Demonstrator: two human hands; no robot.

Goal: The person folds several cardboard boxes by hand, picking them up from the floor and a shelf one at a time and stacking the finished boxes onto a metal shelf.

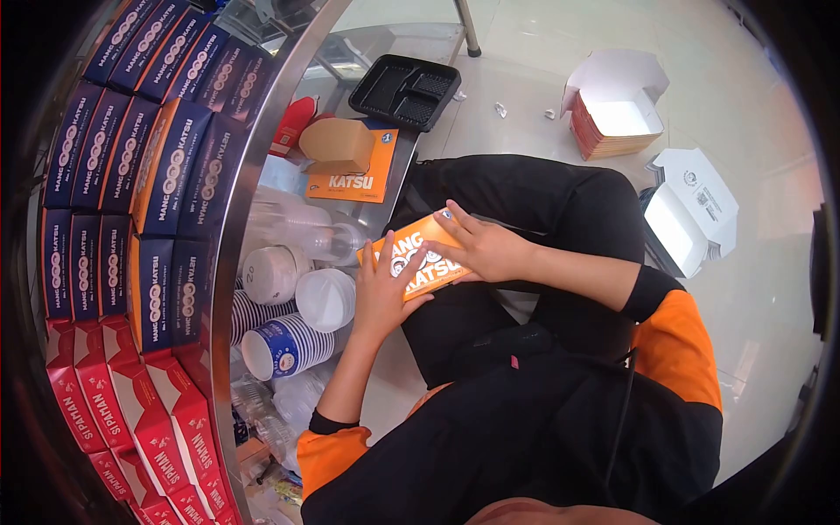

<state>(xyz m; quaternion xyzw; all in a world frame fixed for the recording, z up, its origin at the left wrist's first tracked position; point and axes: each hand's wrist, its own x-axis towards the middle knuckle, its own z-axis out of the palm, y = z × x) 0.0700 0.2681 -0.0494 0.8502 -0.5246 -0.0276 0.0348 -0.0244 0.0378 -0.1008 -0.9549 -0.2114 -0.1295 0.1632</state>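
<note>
Over my lap, both hands are on an orange cardboard food box (422, 282) with white "Mang Katsu" lettering on its lid. My left hand (381, 284) grips its left side, fingers laid over the top and thumb along the near edge. From the right, my right hand (492, 251) holds the far right part, its fingers spread across the lid. The box looks closed, and its underside is hidden. Just beyond it, on the lower shelf, lies another orange box (378, 166) with a brown paper box (338, 145) on top.
Stacked blue boxes (164, 166) and red boxes (144, 407) fill the left side. Blue paper cups (289, 346) and white tubs (325, 299) crowd the shelf. A black compartment tray (405, 92) sits at its far end. Open red cartons (612, 131) and white cartons (687, 210) stand on the floor.
</note>
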